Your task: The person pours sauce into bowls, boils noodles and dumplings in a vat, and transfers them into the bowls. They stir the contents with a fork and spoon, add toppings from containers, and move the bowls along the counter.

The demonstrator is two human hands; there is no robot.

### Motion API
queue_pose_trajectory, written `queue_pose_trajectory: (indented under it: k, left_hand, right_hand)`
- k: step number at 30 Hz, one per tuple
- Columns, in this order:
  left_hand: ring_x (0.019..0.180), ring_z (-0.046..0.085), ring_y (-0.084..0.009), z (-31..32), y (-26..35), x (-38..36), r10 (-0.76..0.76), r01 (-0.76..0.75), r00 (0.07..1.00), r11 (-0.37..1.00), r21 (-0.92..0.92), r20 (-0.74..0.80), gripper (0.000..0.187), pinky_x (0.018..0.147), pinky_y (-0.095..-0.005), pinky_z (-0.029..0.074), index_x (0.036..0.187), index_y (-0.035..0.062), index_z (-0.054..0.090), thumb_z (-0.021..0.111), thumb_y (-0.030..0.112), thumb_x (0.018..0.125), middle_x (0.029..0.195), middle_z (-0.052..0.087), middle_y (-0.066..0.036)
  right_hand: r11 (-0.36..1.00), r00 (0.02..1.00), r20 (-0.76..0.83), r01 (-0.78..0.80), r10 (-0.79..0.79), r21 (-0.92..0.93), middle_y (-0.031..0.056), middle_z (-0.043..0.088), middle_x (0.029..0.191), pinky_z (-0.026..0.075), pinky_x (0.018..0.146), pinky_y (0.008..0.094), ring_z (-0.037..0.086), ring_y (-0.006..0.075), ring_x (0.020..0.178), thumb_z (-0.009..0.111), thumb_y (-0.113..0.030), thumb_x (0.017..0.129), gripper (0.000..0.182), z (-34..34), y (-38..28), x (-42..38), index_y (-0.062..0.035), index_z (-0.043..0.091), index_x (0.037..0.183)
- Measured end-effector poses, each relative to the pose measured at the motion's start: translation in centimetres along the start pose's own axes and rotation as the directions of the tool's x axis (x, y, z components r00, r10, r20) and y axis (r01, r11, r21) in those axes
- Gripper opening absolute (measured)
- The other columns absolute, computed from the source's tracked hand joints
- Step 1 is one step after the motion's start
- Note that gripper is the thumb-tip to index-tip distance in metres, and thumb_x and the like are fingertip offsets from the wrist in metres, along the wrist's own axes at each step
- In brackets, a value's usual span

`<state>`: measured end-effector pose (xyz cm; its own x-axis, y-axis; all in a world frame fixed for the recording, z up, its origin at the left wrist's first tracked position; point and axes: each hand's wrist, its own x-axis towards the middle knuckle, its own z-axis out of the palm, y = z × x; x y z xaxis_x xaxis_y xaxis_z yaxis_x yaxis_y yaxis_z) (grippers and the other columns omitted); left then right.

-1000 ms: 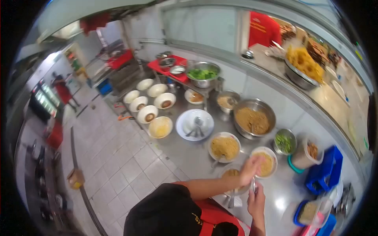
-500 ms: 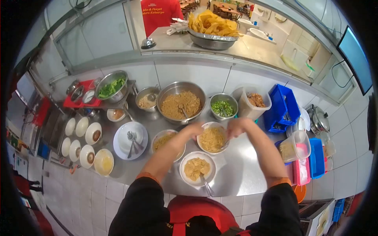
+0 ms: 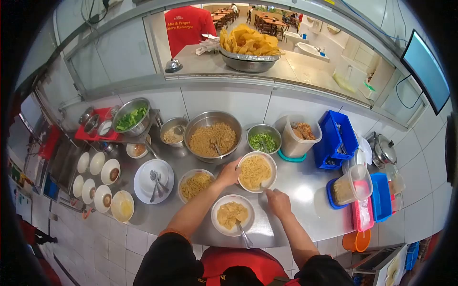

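My left hand (image 3: 230, 172) is at the left rim of a bowl of noodles (image 3: 255, 169), its fingers against the bowl's side. At the bowl's lower right, my right hand (image 3: 278, 202) is closed on the handle of a utensil whose tip rests in the noodles. Just left of my left forearm is a second bowl of noodles (image 3: 194, 185). Nearer to me stands a bowl of pale wide noodles or dumpling skins (image 3: 231, 215) with a spoon (image 3: 244, 236) leaning in it.
Behind are a big bowl of minced topping (image 3: 213, 139), chopped greens (image 3: 263, 142) and a tub (image 3: 302, 131). Blue trays (image 3: 337, 139) stand right; a plate with cutlery (image 3: 153, 181) and small bowls (image 3: 110, 171) left. A person in red (image 3: 189, 28) is beyond the counter.
My right hand has come down and toward me from the bowl's upper right side to its lower right. My left hand has moved slightly lower along the rim. The camera view has shifted a little.
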<state>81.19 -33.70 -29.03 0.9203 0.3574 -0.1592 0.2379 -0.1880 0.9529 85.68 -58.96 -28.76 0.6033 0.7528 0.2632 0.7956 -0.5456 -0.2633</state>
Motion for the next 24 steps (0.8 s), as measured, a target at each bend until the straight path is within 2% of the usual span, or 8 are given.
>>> queue_pose_trajectory:
  k: [3, 12, 13, 16, 18, 19, 21, 24]
  left_hand:
    - [0.076, 0.067, -0.0215, 0.3, 0.6, -0.6, -0.009, 0.009, 1.000, 1.000, 0.029, 0.022, 0.052, 0.059, -0.0342, 0.059, 0.140, 0.0141, 0.036, 0.041, 0.004, 0.089, 0.104, 0.063, -0.016]
    - [0.082, 0.067, -0.0251, 0.1, -3.1, 1.2, -0.181, 0.221, 0.966, 0.949, -0.226, 0.186, 0.049, 0.063, -0.0384, 0.060, 0.138, 0.0106, 0.038, 0.047, 0.008, 0.090, 0.108, 0.062, -0.017]
    - [0.084, 0.067, -0.0261, -0.2, -6.4, 2.9, 0.084, -0.092, 0.966, 0.996, 0.021, 0.243, 0.050, 0.068, -0.0386, 0.059, 0.137, 0.0100, 0.039, 0.051, 0.013, 0.089, 0.112, 0.061, -0.017]
    - [0.091, 0.063, -0.0246, -0.8, -7.7, 3.9, 0.105, -0.169, 0.983, 0.827, 0.537, 0.148, 0.040, 0.081, -0.0348, 0.052, 0.113, 0.0103, 0.062, 0.063, 0.035, 0.082, 0.106, 0.063, -0.017]
    - [0.087, 0.063, -0.0207, -1.6, -4.4, 0.4, 0.075, 0.001, 0.988, 0.867, 0.498, -0.133, 0.042, 0.073, -0.0340, 0.052, 0.117, 0.0073, 0.058, 0.062, 0.033, 0.084, 0.104, 0.063, -0.013]
    - [0.081, 0.064, -0.0174, -2.2, -3.0, -1.9, 0.405, -0.196, 0.893, 0.743, 0.640, -0.197, 0.042, 0.065, -0.0329, 0.052, 0.118, 0.0053, 0.056, 0.061, 0.030, 0.085, 0.101, 0.063, -0.012]
    - [0.079, 0.062, -0.0166, -5.7, 1.0, -8.3, 0.223, -0.185, 0.965, 0.951, 0.247, -0.135, 0.045, 0.069, -0.0314, 0.052, 0.125, 0.0041, 0.050, 0.059, 0.029, 0.088, 0.101, 0.063, -0.010]
    - [0.071, 0.057, -0.0092, -10.3, 1.5, -17.9, 0.092, -0.104, 0.994, 0.970, -0.221, -0.065, 0.041, 0.060, -0.0256, 0.050, 0.127, 0.0059, 0.049, 0.055, 0.027, 0.092, 0.098, 0.062, -0.004]
  right_hand:
    - [0.991, 0.991, -0.039, -0.126, 0.128, 0.040, 0.0144, 0.060, 0.068, 0.049, 0.056, 0.0451, 0.061, 0.0344, 0.062, 0.052, -0.011, 0.083, 0.022, -1.3, 0.0, 0.7, -0.0142, 0.066, 0.100]
    - [0.998, 0.986, 0.165, -0.021, 0.011, 0.059, 0.0193, 0.063, 0.082, 0.050, 0.063, 0.0475, 0.062, 0.0374, 0.071, 0.053, -0.021, 0.085, 0.027, -0.1, 1.2, 2.2, -0.0123, 0.060, 0.110]
    - [0.998, 0.971, 0.232, -0.056, 0.051, 0.015, 0.0202, 0.062, 0.085, 0.050, 0.064, 0.0477, 0.062, 0.0374, 0.074, 0.053, -0.027, 0.086, 0.032, -1.2, 0.3, 2.7, -0.0117, 0.057, 0.114]
    - [0.977, 0.921, 0.350, -0.110, 0.169, -0.181, 0.0219, 0.062, 0.092, 0.049, 0.070, 0.0473, 0.063, 0.0368, 0.082, 0.055, -0.044, 0.086, 0.060, -4.9, -2.7, 4.4, -0.0032, 0.044, 0.129]
    - [0.954, 0.961, 0.276, 0.075, 0.008, -0.291, 0.0207, 0.062, 0.093, 0.050, 0.070, 0.0440, 0.063, 0.0326, 0.082, 0.061, -0.037, 0.082, 0.061, -7.8, -4.4, 6.5, -0.0006, 0.045, 0.128]
    - [0.960, 0.971, 0.214, 0.160, -0.110, -0.232, 0.0201, 0.061, 0.092, 0.050, 0.069, 0.0436, 0.062, 0.0332, 0.082, 0.062, -0.033, 0.082, 0.056, -9.1, -6.3, 7.8, -0.0006, 0.047, 0.124]
    - [0.943, 0.951, 0.061, 0.308, -0.303, -0.124, 0.0190, 0.060, 0.090, 0.049, 0.068, 0.0428, 0.061, 0.0344, 0.081, 0.064, -0.026, 0.081, 0.046, -12.3, -11.2, 12.1, -0.0005, 0.052, 0.116]
    - [0.864, 0.871, -0.118, 0.489, -0.477, 0.118, 0.0164, 0.059, 0.088, 0.048, 0.066, 0.0433, 0.059, 0.0351, 0.078, 0.063, -0.020, 0.081, 0.028, -12.6, -21.1, 18.4, -0.0033, 0.058, 0.103]
